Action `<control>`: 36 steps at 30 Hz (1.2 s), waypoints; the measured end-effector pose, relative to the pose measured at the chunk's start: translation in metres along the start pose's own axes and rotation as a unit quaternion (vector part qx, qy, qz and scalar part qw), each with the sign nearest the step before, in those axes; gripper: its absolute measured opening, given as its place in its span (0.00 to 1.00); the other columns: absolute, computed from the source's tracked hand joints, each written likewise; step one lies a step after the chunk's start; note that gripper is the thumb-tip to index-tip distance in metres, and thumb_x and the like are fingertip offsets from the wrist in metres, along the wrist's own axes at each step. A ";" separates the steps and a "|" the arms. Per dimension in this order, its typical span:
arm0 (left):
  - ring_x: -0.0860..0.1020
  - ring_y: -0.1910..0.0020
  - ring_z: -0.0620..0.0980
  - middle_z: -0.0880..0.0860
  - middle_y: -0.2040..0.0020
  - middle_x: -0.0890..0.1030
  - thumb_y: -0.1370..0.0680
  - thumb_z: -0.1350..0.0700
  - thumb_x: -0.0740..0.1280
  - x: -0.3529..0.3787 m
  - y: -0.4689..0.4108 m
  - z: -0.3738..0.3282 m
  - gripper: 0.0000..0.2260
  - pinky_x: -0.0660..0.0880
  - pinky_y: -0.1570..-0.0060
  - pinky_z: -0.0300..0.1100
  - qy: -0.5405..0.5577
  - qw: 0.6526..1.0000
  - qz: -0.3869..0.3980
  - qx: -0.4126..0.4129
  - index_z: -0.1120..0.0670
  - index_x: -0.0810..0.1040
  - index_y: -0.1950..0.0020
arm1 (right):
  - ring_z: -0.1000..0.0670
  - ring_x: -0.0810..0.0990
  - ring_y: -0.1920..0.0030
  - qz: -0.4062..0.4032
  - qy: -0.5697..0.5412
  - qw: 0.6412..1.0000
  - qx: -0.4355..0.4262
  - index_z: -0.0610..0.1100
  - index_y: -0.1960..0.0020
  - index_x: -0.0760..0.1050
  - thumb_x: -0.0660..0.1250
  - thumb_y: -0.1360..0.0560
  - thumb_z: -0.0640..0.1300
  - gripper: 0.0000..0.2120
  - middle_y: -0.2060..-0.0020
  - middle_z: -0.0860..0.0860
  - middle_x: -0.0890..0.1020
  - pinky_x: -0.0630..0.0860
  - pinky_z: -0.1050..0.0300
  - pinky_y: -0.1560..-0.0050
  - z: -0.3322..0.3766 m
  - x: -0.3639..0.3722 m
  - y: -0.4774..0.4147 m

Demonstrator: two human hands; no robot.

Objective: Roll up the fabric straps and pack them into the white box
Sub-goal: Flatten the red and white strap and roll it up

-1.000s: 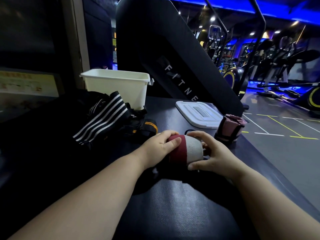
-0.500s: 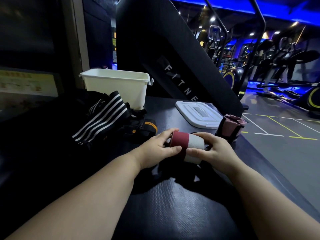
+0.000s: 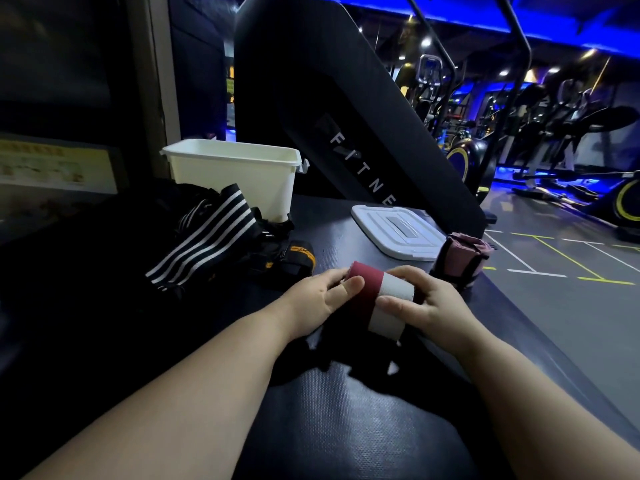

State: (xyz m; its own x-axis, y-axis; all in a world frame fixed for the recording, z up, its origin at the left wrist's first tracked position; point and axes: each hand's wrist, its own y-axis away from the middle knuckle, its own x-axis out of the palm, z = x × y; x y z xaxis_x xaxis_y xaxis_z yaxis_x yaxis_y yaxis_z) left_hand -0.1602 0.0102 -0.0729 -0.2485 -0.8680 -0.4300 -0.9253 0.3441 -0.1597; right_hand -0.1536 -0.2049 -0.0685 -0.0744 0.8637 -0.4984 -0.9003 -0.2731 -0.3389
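Dim blue gym light falls on a dark tabletop (image 3: 346, 427), where we count one white box, one lid and four straps we can tell apart. Furthest left, the white box (image 3: 235, 181) stands open at the back edge. In front of it lies one striped strap (image 3: 204, 244), black with white lines, and just beside that one black and yellow strap (image 3: 294, 256); the heap around them is too dark for us to count further. Nearer us, our left hand (image 3: 318, 299) and right hand (image 3: 429, 306) both clasp one red and white strap (image 3: 377, 299), a thumb on each end, well apart from the box. Further right the lid (image 3: 398, 233) lies flat, with one pink rolled strap (image 3: 460, 258) just beside its near corner. Behind them a black slanted panel (image 3: 346, 133) blocks part of our view of the exercise machines (image 3: 588, 126).
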 end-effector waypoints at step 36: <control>0.75 0.39 0.44 0.47 0.38 0.78 0.36 0.51 0.64 0.011 0.003 -0.019 0.37 0.70 0.36 0.38 0.020 0.988 -0.132 -0.078 0.49 0.63 0.25 | 0.61 0.80 0.64 -0.083 0.088 0.992 0.046 0.53 0.51 0.67 0.73 0.49 0.64 0.32 0.61 0.55 0.82 0.78 0.59 0.59 0.015 0.022 0.002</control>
State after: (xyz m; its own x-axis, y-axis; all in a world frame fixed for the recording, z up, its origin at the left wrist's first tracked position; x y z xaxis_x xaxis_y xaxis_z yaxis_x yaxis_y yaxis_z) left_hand -0.1711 -0.0052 -0.0610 -0.0013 -0.9349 -0.3548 -0.9914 0.0477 -0.1219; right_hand -0.1630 -0.1804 -0.0683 0.1474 0.8035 -0.5767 -0.9301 -0.0858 -0.3573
